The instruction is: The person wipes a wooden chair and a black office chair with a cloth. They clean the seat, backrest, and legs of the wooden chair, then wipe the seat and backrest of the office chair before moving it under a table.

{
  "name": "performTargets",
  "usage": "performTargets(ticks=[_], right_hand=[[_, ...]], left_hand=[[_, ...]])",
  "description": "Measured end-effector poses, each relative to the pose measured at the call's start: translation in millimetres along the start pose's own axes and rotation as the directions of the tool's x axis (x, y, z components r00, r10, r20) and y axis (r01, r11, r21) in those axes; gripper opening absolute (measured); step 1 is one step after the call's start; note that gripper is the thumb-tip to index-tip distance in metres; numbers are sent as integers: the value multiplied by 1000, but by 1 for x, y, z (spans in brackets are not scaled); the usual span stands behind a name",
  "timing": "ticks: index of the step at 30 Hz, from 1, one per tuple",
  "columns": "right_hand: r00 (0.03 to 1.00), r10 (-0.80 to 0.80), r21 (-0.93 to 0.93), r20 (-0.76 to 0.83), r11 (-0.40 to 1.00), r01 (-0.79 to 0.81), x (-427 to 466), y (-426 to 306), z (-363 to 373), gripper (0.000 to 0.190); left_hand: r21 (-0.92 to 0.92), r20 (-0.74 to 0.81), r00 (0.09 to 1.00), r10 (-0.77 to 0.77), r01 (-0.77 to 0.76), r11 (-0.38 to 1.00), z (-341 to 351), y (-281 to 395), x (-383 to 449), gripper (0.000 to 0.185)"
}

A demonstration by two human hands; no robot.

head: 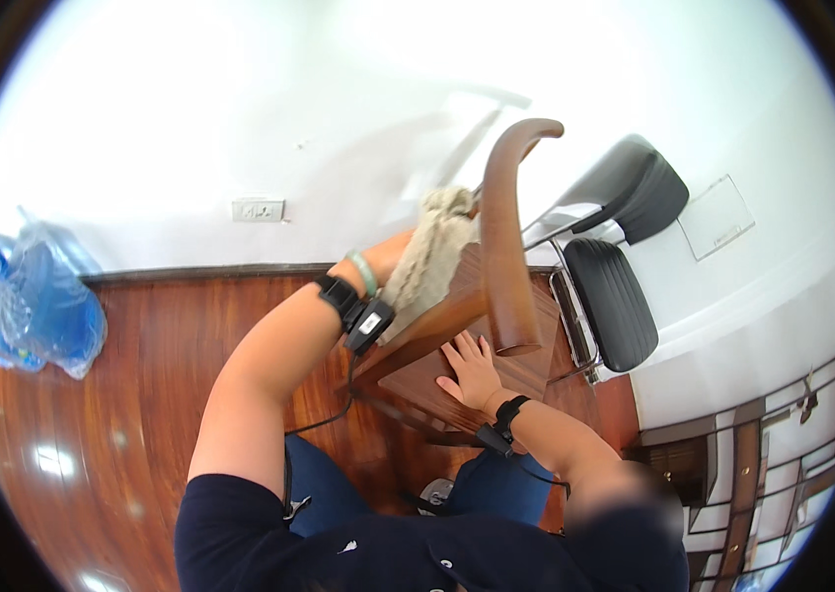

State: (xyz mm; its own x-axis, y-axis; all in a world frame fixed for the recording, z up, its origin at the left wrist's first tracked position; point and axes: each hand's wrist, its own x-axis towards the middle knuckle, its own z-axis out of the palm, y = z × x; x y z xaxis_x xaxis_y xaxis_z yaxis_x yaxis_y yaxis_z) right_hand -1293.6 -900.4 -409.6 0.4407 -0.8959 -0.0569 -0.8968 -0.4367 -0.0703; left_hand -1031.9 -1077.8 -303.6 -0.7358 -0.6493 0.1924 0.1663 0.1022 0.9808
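Note:
A wooden chair with a curved top rail (510,244) stands before me, its flat brown seat (514,377) partly hidden by the rail and my arm. My right hand (473,374) rests flat on that seat, fingers spread and holding nothing. On the far side of the wooden frame, my left hand (392,255) holds a beige cloth (436,251) against the chair. The cloth covers my left fingers, so their exact grip is hidden. Each wrist wears a black strap with a small device and a cable.
To the right, a black padded chair (610,303) with a metal frame stands by the white wall (166,133). Blue plastic bottles in clear bags (55,303) sit at far left on the wooden floor (166,385). The wall has a socket (258,210); a dark wooden shelf unit (747,459) stands lower right.

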Motion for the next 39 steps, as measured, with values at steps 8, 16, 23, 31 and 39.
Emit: performTargets(ticks=[8,16,23,31,39], right_hand=[[1000,-5,-38,10,999,5,-1,-2,-5,74],[997,16,20,-81,1000,-14,-2,-6,-9,76],[996,17,43,-89,999,-13,-3,-6,-11,74],[997,36,61,-69,998,-31,-3,-6,-12,73],[996,22,67,-89,998,-16,-3,-6,-10,76]], left_hand=[[-147,-161,967,-196,172,974,-25,-12,15,43],[-484,-283,952,114,-244,840,-32,96,105,49],[-202,102,990,98,-76,976,-18,110,157,47],[-132,174,974,-144,168,977,-5,15,159,46],[-177,168,933,-318,346,922,-4,-72,113,44]])
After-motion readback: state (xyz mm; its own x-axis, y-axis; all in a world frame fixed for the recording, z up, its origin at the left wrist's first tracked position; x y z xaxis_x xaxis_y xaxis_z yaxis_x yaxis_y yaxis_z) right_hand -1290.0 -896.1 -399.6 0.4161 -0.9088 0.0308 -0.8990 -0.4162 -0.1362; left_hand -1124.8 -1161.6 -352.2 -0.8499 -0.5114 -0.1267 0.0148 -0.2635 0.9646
